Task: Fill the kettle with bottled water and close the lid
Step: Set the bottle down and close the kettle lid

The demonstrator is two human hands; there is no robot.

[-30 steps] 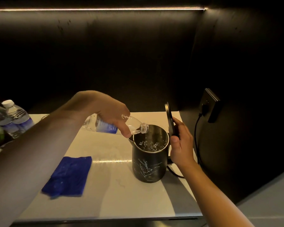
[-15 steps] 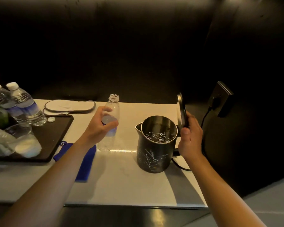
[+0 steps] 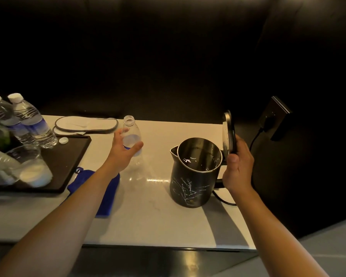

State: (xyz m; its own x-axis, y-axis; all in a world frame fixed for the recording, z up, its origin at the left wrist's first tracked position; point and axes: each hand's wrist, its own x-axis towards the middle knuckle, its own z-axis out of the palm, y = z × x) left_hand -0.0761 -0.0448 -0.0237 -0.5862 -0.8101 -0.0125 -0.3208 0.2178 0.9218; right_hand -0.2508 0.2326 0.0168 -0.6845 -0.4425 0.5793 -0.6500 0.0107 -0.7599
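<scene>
White counter (image 3: 148,216) – left hand (image 3: 122,150) loose round bottle (image 3: 132,136); right hand (image 3: 238,168) holds kettle (image 3: 194,176) lid (image 3: 229,132) upright

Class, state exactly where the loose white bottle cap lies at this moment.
In the head view the bottle cap lies at left, on the back corner of the black tray, just right of the two sealed water bottles.

There is only one view, from the person's head. It looks forward and down on the white tabletop (image 3: 148,216) from close above, at arm's length. Both forearms enter from 6 o'clock. The dark wall (image 3: 168,56) fills the picture toward 12 o'clock.
</scene>
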